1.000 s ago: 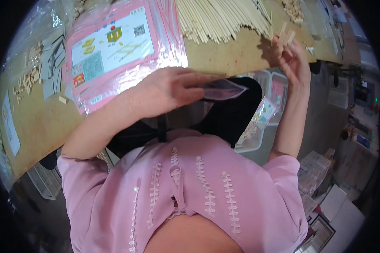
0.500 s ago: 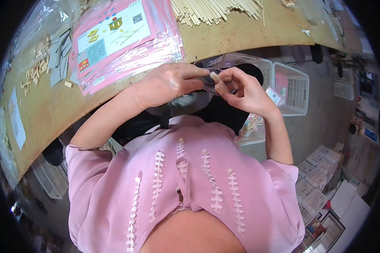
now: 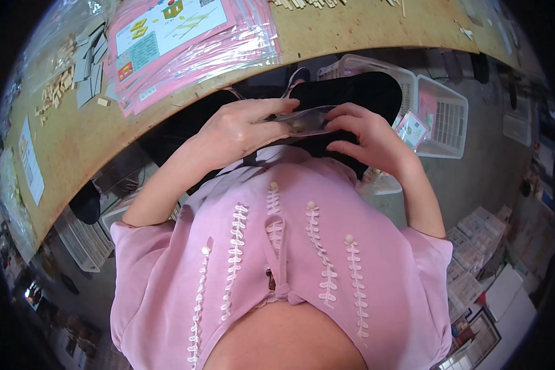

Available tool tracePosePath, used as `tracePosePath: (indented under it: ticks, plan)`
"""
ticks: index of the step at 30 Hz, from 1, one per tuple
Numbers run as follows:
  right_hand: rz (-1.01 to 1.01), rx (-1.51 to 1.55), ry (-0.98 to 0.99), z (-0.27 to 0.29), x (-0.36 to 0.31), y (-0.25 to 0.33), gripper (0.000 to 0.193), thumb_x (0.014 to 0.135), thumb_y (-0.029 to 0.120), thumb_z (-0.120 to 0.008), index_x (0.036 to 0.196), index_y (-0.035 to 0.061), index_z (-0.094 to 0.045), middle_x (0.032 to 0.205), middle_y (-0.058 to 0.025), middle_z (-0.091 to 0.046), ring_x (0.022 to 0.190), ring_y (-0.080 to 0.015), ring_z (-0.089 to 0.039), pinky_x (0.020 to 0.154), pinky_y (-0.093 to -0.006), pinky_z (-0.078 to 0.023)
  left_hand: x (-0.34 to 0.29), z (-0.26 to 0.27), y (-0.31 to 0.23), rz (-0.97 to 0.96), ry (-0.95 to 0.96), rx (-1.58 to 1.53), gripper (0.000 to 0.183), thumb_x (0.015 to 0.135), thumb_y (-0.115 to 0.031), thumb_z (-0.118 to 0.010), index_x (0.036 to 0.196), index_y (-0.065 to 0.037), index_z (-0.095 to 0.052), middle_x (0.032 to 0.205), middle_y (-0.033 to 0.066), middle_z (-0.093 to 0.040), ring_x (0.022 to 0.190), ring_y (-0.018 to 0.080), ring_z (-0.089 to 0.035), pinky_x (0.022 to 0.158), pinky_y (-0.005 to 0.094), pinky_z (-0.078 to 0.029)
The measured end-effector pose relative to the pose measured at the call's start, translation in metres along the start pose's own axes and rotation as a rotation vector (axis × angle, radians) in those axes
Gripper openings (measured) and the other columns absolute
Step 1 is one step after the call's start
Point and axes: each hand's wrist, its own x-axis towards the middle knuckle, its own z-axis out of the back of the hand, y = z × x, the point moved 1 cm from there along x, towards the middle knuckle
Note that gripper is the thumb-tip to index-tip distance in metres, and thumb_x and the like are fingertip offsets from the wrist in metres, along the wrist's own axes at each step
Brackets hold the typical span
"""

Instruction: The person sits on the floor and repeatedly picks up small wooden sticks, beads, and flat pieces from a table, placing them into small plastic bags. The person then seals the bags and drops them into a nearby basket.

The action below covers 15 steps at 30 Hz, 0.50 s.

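Note:
A small clear plastic bag (image 3: 314, 121) stretches between my two hands, above my dark-clothed lap. My left hand (image 3: 240, 128) pinches its left end between thumb and fingers. Something small and pale shows in the bag beside the left fingertips, too blurred to name. At the bag's other end is my right hand (image 3: 370, 132), its fingers bent and touching the plastic. The right thumb stands apart from those fingers, and no wooden piece shows in that hand.
On the table (image 3: 351, 37) lie a stack of pink printed bags (image 3: 253, 46), grey flat pieces (image 3: 89, 83), small wooden blocks (image 3: 57, 95) and wooden sticks (image 3: 302, 4). White plastic baskets (image 3: 453, 126) stand on the floor to the right. A paper sheet (image 3: 29, 160) lies at the table's left.
The pale wooden pieces in my right hand are no longer visible there. My right fingers have spread, both hands have come lower, and the clear bag now shows between them.

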Motion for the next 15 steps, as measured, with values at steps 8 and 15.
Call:
tracePosePath:
  ticks: [8,15]
  plan:
    - [0.179,-0.030,-0.475,0.009,-0.002,0.019,0.014,0.084,-0.001,-0.077,0.096,0.0060,-0.075,0.120,-0.0119,-0.071,0.108,-0.0326,-0.070,0.092,-0.0376,-0.057,-0.018,0.021,-0.015,0.297,-0.179,-0.126,0.016,0.089,-0.005,-0.077,0.104,-0.004,-0.079,0.103,0.0106,-0.078,0.088,0.0270,-0.076,0.077,0.0334,-0.060]
    - [-0.106,0.958,-0.438,0.000,0.003,0.014,0.014,0.102,0.000,-0.067,0.116,-0.0024,-0.066,0.104,-0.0123,-0.077,0.096,-0.0169,-0.074,0.085,-0.0289,-0.059,-0.033,0.017,-0.022,0.557,-0.476,-0.533,0.024,0.099,0.002,-0.069,0.122,0.000,-0.075,0.114,0.0072,-0.077,0.091,0.0096,-0.069,0.081,0.0239,-0.055]
